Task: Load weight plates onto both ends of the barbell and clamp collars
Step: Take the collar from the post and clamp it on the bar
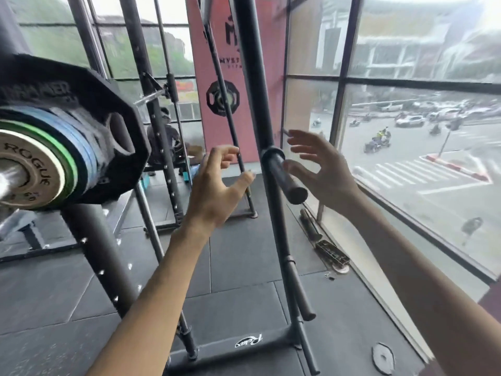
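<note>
While both hands reach out, nothing is held yet.
Left hand (214,191) and right hand (322,169) spread empty fingers beside the bare rack peg (287,175). The barbell (5,183) end sits far left, already full of weight plates (81,137). I think the next plate must come from elsewhere, maybe the small plate (382,358) on the floor; lift it with both hands.

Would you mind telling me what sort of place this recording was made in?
Most likely a gym: a barbell loaded with weight plates, a plate storage rack with bare pegs, and black rubber floor tiles.
</note>
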